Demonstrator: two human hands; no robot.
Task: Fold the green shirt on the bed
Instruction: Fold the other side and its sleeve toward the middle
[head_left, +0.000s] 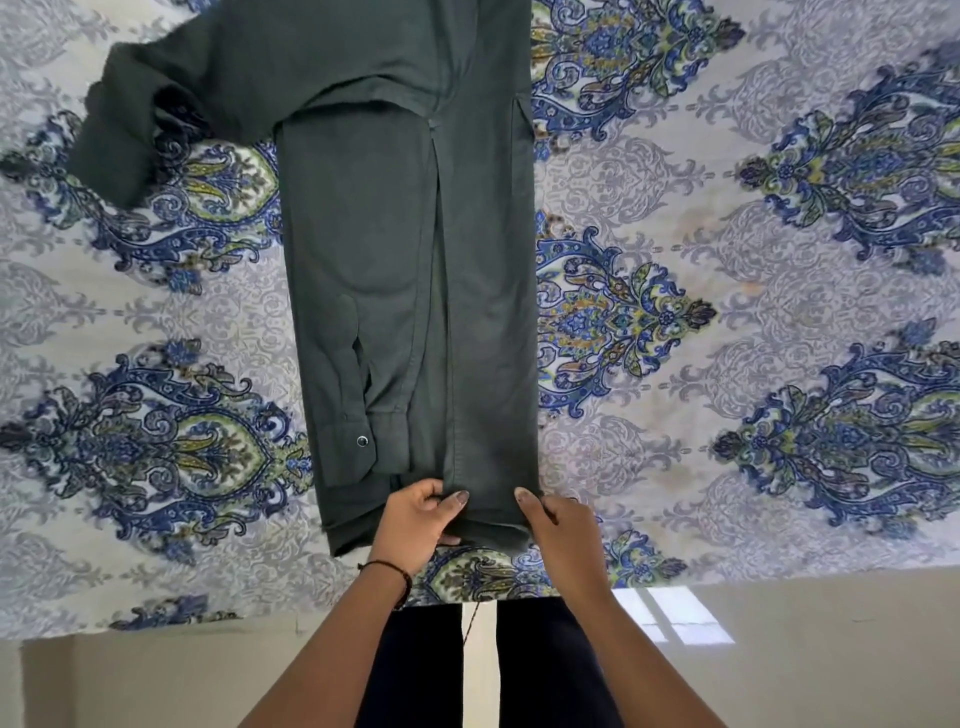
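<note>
Shirt (405, 291) lies flat on the bed (727, 312), green and folded into a long strip. Its long way runs from near to far, straight away from the hands. The left hand (415, 525) and the right hand (558, 525) each pinch the near hem, side by side. One sleeve (130, 135) sticks out far left.

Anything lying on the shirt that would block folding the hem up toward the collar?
Nothing visible does. Both hands, left hand and right hand, already grip the hem of the green shirt; only its own folded sleeve with cuff lies on top.
</note>
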